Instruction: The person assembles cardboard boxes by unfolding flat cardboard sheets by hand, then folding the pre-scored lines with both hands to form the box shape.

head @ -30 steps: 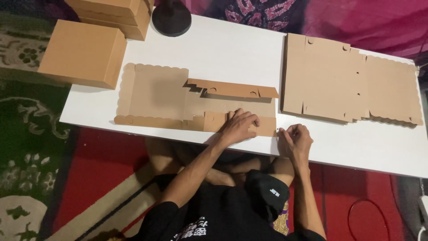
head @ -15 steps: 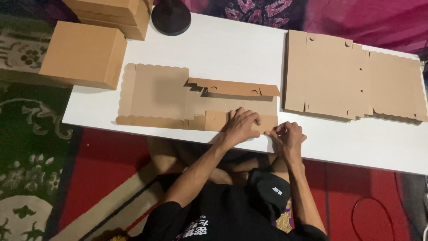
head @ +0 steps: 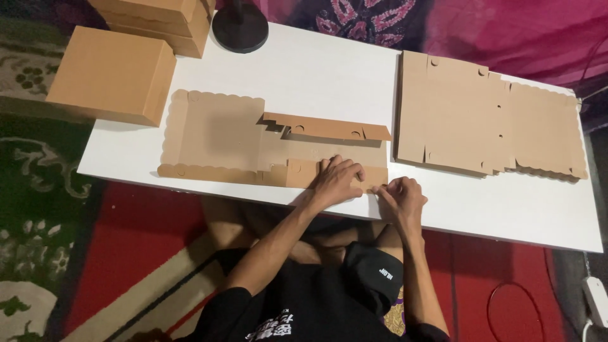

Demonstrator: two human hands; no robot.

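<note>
A flat brown cardboard box blank (head: pixel 221 136) with scalloped edges lies on the white table (head: pixel 329 69). Its far side flap (head: pixel 326 126) stands partly raised. The near side flap (head: pixel 294 173) is folded over. My left hand (head: pixel 335 180) lies on that near flap with curled fingers, holding it down. My right hand (head: pixel 402 199) is just to its right, fingertips pinching the flap's right end at the table's front edge.
A stack of flat box blanks (head: pixel 481 114) lies on the right of the table. A folded brown box (head: pixel 111 73) sits at the left corner, with more boxes (head: pixel 158 19) behind it. A round black lamp base (head: pixel 239 25) stands at the back.
My right hand has slid left along the table edge to the end of the near flap. My left hand has stayed on the flap.
</note>
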